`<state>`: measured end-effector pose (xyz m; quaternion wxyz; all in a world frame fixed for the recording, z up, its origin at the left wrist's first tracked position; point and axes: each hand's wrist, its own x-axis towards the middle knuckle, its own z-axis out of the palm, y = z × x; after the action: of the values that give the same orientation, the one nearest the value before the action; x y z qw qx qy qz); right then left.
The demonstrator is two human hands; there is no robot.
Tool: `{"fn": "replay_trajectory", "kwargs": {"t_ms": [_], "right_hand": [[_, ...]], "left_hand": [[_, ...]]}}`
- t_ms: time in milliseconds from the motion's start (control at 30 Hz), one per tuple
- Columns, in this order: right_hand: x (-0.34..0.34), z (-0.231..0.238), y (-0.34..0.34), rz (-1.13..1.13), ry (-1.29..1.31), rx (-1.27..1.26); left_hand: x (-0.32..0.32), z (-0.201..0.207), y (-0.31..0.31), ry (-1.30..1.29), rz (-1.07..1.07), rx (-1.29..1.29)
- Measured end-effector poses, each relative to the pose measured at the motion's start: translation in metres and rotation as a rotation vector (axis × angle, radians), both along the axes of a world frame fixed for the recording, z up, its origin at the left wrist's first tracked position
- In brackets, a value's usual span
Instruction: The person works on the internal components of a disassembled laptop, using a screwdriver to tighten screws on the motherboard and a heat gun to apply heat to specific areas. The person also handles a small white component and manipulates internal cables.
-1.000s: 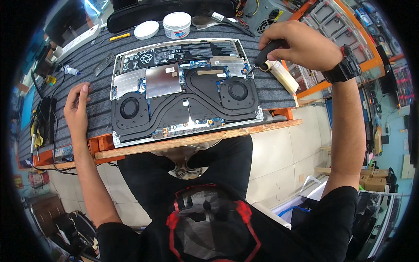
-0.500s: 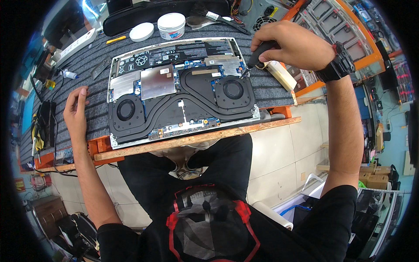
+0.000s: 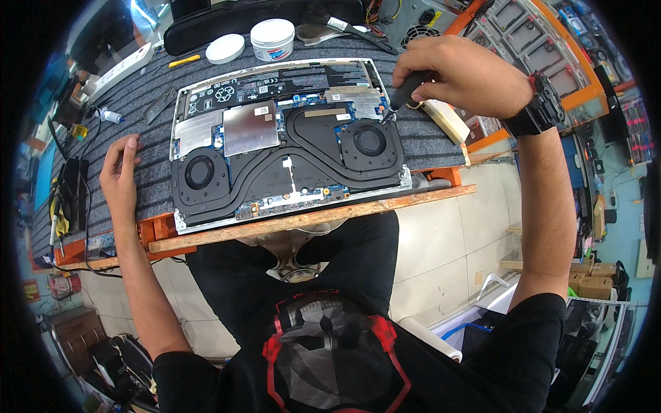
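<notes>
An opened laptop (image 3: 258, 180) lies on the grey mat with its bottom cover off. It shows a black battery (image 3: 303, 78), a silver plate (image 3: 249, 129), a left fan (image 3: 200, 172) and a right fan (image 3: 370, 141). My right hand (image 3: 458, 74) is closed round the dark handle of a screwdriver (image 3: 406, 91). Its tip reaches down to the upper right corner by the right fan; the exact screw is too small to tell. My left hand (image 3: 121, 167) rests on the mat left of the laptop, fingers stretched out, holding nothing.
Behind the laptop stand a white tub (image 3: 273, 41), its lid (image 3: 225, 49), a yellow tool (image 3: 184, 61) and a brush (image 3: 348, 27). A cream block (image 3: 446, 122) lies at the right. The wooden table edge (image 3: 310, 219) runs along the laptop's near side.
My right hand and wrist have turned slightly, with the screwdriver still at the same corner of the laptop. My left hand has stayed put.
</notes>
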<state>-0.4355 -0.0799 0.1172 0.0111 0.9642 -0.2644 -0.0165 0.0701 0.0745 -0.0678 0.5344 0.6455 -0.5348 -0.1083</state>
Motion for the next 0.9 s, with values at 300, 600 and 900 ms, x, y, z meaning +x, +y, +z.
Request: {"fn": "replay_trajectory", "kwargs": {"t_ms": [300, 600, 900], "right_hand": [[0.036, 0.015, 0.018, -0.406, 0.396, -0.114], [0.038, 0.017, 0.016, -0.365, 0.407, -0.154], [0.013, 0.006, -0.009, -0.099, 0.237, -0.173]], "left_hand": [[0.002, -0.002, 0.0, -0.007, 0.007, 0.004], [0.003, -0.002, 0.0, -0.012, -0.009, -0.009], [-0.002, 0.0, 0.0, -0.039, -0.015, -0.004]]}}
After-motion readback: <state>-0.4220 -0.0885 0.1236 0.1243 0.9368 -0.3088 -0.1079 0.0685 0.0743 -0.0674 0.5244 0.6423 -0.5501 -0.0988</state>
